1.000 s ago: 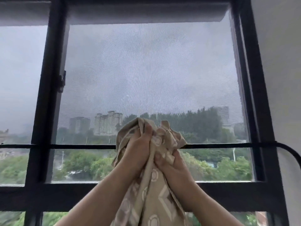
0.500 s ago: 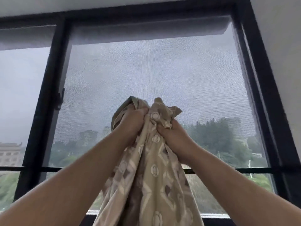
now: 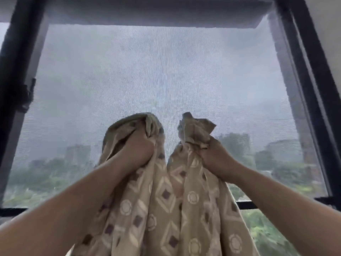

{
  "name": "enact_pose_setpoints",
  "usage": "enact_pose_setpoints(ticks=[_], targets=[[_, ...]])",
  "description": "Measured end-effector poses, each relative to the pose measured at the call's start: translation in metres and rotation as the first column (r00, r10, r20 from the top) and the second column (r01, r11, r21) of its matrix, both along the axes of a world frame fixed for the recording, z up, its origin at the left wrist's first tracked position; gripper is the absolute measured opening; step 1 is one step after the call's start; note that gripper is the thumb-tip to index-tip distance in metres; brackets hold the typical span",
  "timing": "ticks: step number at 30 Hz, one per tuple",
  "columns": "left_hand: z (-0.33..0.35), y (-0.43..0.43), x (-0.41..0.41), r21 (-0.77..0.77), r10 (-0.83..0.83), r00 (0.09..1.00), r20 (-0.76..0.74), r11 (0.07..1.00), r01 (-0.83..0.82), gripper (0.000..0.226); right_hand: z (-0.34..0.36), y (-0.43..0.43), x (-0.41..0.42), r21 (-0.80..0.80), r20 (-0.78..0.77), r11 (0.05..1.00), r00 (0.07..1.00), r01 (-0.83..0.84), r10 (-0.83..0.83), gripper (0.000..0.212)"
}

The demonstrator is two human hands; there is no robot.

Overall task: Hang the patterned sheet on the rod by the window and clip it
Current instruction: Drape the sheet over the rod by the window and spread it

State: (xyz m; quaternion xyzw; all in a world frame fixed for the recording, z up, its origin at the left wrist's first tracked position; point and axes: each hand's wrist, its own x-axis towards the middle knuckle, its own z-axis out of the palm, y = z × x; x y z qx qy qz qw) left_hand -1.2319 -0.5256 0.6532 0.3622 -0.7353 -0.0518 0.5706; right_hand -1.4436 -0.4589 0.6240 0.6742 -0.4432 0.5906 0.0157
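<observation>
No readable text, label, brand, number or sign appears on anything in view.

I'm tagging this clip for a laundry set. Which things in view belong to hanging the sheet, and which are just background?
Part of the job:
patterned sheet
left hand
right hand
black rod

Just there:
window frame
window latch
insect screen

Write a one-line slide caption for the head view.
Left hand and right hand each grip a bunch of the patterned sheet, raised before the screened window.
</observation>
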Motion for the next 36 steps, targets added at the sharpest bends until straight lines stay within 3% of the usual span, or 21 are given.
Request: enact_pose_setpoints(ticks=[2,4,6,8,9,12,14,17,21,23,25,27,31,33,35,36], targets=[[-0.02,0.005,0.0,-0.129,0.164,0.975,0.149,0.981,-0.145,0.048,-0.016,0.001,0.0,0.034,-0.1,0.999,0.995,0.028,-0.024,0.015],[-0.033,0.03,0.011,-0.346,0.467,0.774,0.428,0.876,-0.337,0.031,-0.024,0.004,0.001,0.081,-0.163,0.994,0.985,0.073,-0.059,0.011],[-0.031,0.021,0.008,-0.503,0.573,0.607,0.551,0.808,-0.307,0.042,-0.03,0.007,0.002,0.157,-0.177,0.986,0.984,0.064,-0.036,0.01],[-0.046,0.026,0.008,-0.401,0.409,0.489,0.77,0.907,-0.127,0.049,-0.039,0.012,0.005,0.23,-0.178,0.973,0.984,0.026,0.016,0.006],[-0.054,0.041,0.005,-0.285,0.311,0.462,0.831,0.95,-0.127,0.051,-0.044,0.017,0.006,0.276,-0.177,0.961,0.983,0.007,0.043,0.002],[-0.067,0.036,0.007,-0.1,0.193,0.613,0.766,0.978,-0.184,0.049,-0.052,0.024,0.009,0.386,-0.165,0.922,0.984,-0.002,0.071,0.013],[-0.071,0.032,0.01,0.008,0.124,0.624,0.771,0.979,-0.205,0.052,-0.05,0.027,0.013,0.425,-0.224,0.903,0.973,0.056,0.045,0.02],[-0.067,0.034,0.016,0.054,0.055,0.627,0.777,0.987,-0.153,0.066,-0.044,0.036,0.017,0.489,-0.338,0.859,0.941,0.153,0.025,0.026],[-0.058,0.042,0.022,0.217,-0.003,0.599,0.801,0.933,-0.286,0.05,-0.032,0.052,0.019,0.596,-0.362,0.779,0.931,0.193,0.046,0.022],[-0.051,0.054,0.021,0.4,-0.119,0.69,0.714,0.878,-0.264,0.033,-0.026,0.065,0.02,0.64,-0.388,0.744,0.916,0.189,0.102,0.016],[-0.049,0.08,0.02,0.616,-0.315,0.765,0.561,0.777,-0.131,0.016,-0.023,0.079,0.02,0.681,-0.384,0.72,0.901,0.13,0.2,0.016],[-0.054,0.106,0.019,0.747,-0.471,0.786,0.4,0.664,0.018,0.021,-0.023,0.093,0.019,0.719,-0.334,0.692,0.902,0.057,0.273,0.022],[-0.065,0.122,0.022,0.83,-0.563,0.812,0.155,0.521,0.202,0.057,-0.026,0.109,0.01,0.794,-0.196,0.598,0.887,-0.106,0.418,0.022],[-0.065,0.125,0.021,0.854,-0.568,0.815,0.114,0.475,0.212,0.053,-0.025,0.115,0.006,0.865,-0.183,0.496,0.869,-0.08,0.46,0.032],[-0.062,0.13,0.016,0.894,-0.576,0.808,0.124,0.419,0.161,0.039,-0.022,0.122,0.004,0.891,-0.206,0.45,0.834,-0.056,0.512,0.02],[-0.061,0.135,0.013,0.903,-0.578,0.797,0.176,0.417,0.103,0.032,-0.021,0.123,0.001,0.907,-0.212,0.42,0.823,-0.036,0.528,0.024]])
